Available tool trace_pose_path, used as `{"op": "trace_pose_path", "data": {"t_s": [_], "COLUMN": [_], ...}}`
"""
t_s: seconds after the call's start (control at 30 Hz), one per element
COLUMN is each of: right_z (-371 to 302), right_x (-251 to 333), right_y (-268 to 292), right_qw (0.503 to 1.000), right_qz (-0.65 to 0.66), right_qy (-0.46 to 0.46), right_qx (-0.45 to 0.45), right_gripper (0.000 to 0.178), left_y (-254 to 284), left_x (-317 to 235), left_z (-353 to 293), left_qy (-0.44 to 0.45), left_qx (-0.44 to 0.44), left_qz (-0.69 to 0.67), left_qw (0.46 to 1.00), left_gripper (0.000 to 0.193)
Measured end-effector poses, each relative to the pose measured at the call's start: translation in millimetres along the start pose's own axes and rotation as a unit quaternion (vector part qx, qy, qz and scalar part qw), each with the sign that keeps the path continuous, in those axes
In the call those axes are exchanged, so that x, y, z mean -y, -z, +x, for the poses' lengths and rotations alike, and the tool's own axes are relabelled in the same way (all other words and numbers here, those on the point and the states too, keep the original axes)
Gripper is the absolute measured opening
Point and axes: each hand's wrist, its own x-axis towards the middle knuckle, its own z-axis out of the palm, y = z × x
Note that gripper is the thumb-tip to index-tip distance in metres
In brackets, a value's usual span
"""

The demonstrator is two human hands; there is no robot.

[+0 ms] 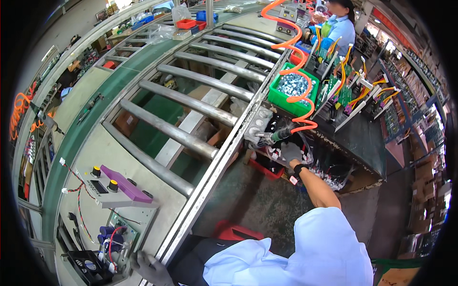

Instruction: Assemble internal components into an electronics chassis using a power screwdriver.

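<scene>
My left hand (151,270), in a grey glove, rests at the near table edge with its fingers apart. It lies beside an opened device whose circuit board (129,237) carries dark cylindrical parts and a red wire. Attached near it stands a grey and purple control panel (120,187) with two yellow-topped knobs. A black fan (88,267) sits at its near left. Reaching far to the right, my right hand (291,152), also gloved, is down in a clear plastic bag (305,143) with small white pieces. Its fingertips are hidden there.
A roller conveyor (191,102) runs beyond the table. An orange coiled hose (298,33) hangs with a screwdriver (279,135) above the bag. Near it are a green bin (274,95) of small metal parts and several upright circuit boards (341,97). A co-worker (341,28) stands behind.
</scene>
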Motion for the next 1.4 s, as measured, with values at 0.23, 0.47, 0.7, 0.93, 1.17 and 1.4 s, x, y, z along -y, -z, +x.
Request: {"op": "trace_pose_path", "data": {"t_s": [0.23, 0.47, 0.7, 0.93, 1.17, 1.4], "right_z": [-8.0, -10.4, 29.3, 9.1, -84.6, -67.0], "right_x": [2.2, 25.1, -35.3, -66.8, -30.8, -27.4], "right_y": [-0.8, -16.1, 18.7, 47.3, 83.5, 111.4], "right_qw": [0.902, 0.909, 0.93, 0.839, 0.868, 0.907], "right_qz": [-0.149, -0.256, 0.067, 0.509, 0.229, 0.169], "right_qy": [0.398, 0.327, 0.274, 0.111, 0.274, 0.237], "right_qx": [-0.079, -0.038, -0.237, -0.16, -0.346, -0.305], "right_gripper": [0.029, 0.028, 0.025, 0.019, 0.011, 0.013], "left_y": [-9.7, -5.2, -7.1, -2.5, 4.1, 11.4], "left_x": [3.1, -5.5, -7.2, -8.4, -20.9, -23.9], "left_z": [-1.9, -2.4, -3.0, -1.4, 0.0, 3.2], "left_qy": [0.017, 0.015, -0.001, -0.023, -0.003, -0.02], "left_qx": [-0.025, -0.032, -0.034, -0.028, -0.032, -0.037], "left_qz": [-0.025, -0.023, -0.034, 0.02, -0.034, -0.061], "left_qw": [0.999, 0.999, 0.999, 0.999, 0.999, 0.997], "left_gripper": [0.027, 0.025, 0.027, 0.028, 0.026, 0.026]}}
